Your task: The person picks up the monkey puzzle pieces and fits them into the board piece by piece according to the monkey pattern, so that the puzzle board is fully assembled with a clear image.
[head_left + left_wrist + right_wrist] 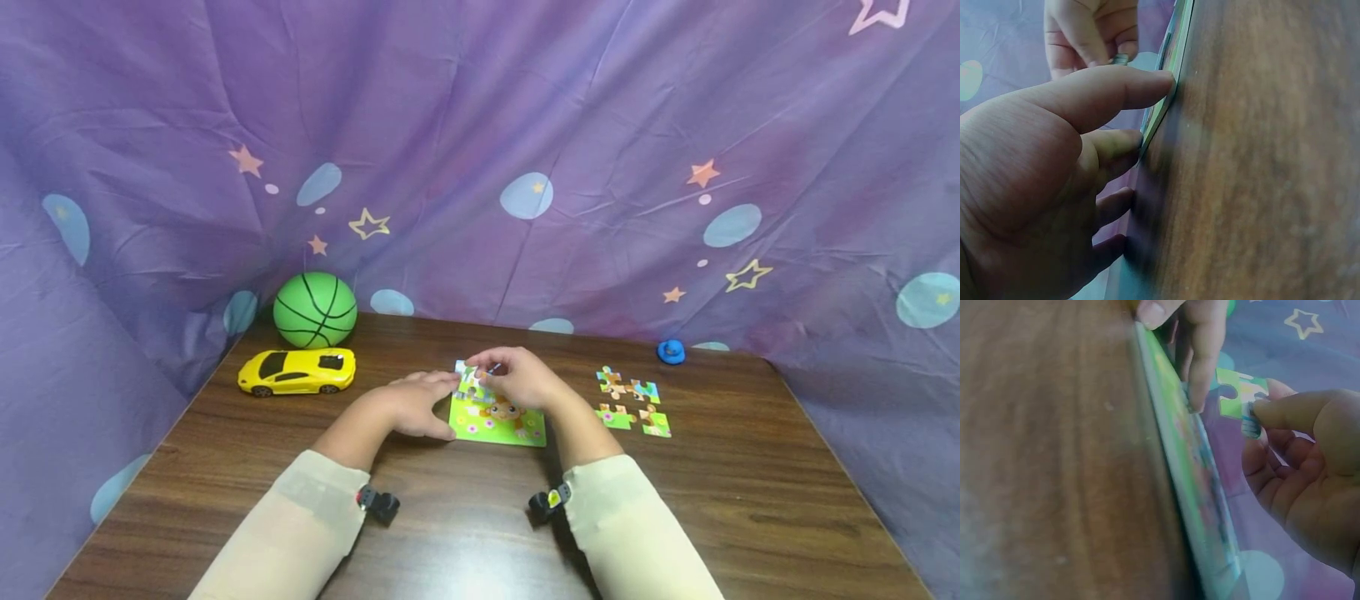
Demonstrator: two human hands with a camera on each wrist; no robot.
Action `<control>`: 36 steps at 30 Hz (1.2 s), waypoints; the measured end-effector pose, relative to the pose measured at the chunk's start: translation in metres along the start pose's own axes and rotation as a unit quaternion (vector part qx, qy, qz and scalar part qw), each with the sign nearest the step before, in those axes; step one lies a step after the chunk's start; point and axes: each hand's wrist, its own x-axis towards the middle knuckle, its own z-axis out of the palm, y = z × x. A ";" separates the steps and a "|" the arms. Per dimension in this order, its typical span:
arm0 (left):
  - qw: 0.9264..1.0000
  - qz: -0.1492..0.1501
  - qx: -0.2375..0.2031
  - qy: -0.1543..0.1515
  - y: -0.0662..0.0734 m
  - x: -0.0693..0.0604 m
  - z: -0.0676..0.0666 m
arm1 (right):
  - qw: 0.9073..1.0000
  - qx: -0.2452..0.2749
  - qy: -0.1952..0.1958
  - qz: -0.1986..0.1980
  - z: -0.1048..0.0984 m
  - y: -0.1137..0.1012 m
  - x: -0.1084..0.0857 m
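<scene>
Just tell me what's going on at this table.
A person is working on a jigsaw. The right hand pinches a puzzle piece, held just above the puzzle board, not yet laid down. The left hand touches the board's left edge. Loose pieces lie to the right; a yellow toy car and green ball stand to the left.

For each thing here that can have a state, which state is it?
Puzzle board: flat on the table, partly hidden.
Puzzle piece: pinched by the right hand, raised above the board.
Left hand: touching the board's edge.
Loose pieces: flat, off the board.
Yellow car: upright on its wheels.
Green ball: round, no visible dent.
Blue toy: resting on the table.
</scene>
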 end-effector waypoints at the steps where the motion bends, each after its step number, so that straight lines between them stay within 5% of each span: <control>1: 1.000 -0.001 0.001 -0.001 0.000 0.000 0.000 | 1.000 -0.003 -0.002 0.002 0.001 0.001 0.000; 10: 1.000 -0.003 0.000 -0.003 0.000 -0.001 0.001 | 0.997 -0.072 -0.013 0.029 0.011 0.004 0.002; 24: 1.000 -0.006 -0.003 -0.009 0.000 -0.002 -0.001 | 0.992 -0.103 -0.061 0.036 0.014 0.002 -0.001; 36: 1.000 -0.006 -0.005 -0.007 0.000 -0.001 0.000 | 0.992 -0.078 -0.081 0.047 0.015 0.003 -0.002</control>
